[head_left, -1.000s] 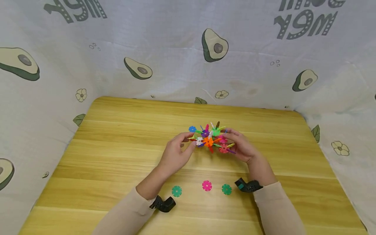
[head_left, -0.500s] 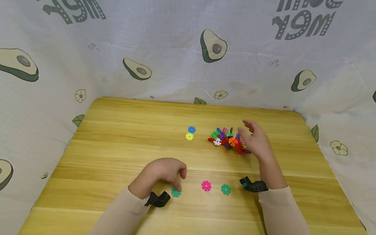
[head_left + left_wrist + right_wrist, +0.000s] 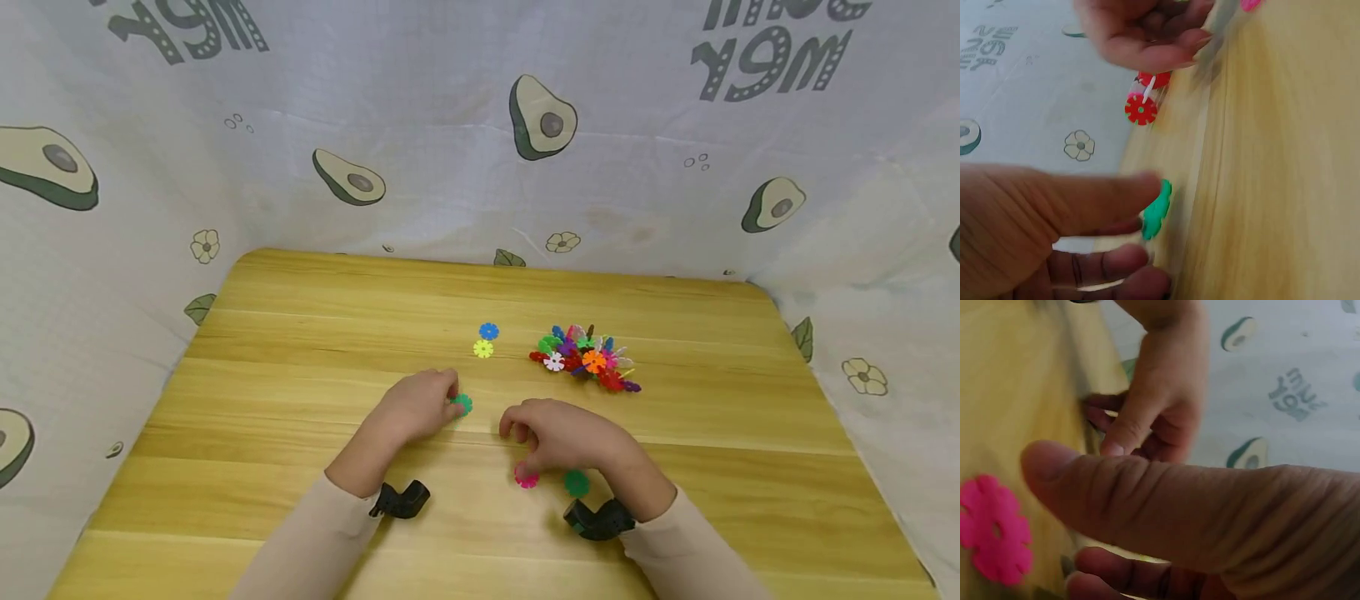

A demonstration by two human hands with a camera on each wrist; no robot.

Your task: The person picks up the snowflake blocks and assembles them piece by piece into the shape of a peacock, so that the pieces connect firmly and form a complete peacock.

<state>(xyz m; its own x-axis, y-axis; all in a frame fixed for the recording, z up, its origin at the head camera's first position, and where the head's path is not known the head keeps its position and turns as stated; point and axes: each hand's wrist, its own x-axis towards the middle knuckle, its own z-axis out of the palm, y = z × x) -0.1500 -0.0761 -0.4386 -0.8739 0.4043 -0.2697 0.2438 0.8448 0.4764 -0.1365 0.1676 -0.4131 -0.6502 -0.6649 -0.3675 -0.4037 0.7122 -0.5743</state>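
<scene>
My left hand [image 3: 416, 404] pinches a green notched snowflake disc [image 3: 463, 405] between thumb and fingers, over the middle of the table. The left wrist view shows this green disc [image 3: 1157, 211] edge-on at the thumb tip. Bent over a pink snowflake disc [image 3: 527, 482], my right hand [image 3: 577, 433] has its thumb overlapping it in the head view. From the right wrist, the pink disc [image 3: 1013, 528] lies in front of the thumb, and a gap parts thumb and fingers. A second green disc [image 3: 577, 483] lies just right of the pink one.
Farther back on the wooden table [image 3: 315, 317], a many-coloured cluster of joined snowflake discs [image 3: 594, 362] stands right of centre. Left of it lie a blue disc [image 3: 489, 331] and a yellow disc [image 3: 483, 349]. A white avocado-print cloth [image 3: 450, 158] hangs around the table.
Both hands have left the cluster, which now rests on the table farther right. My left hand picked up the left green disc and moved it away from me; my right hand came down to the pink disc.
</scene>
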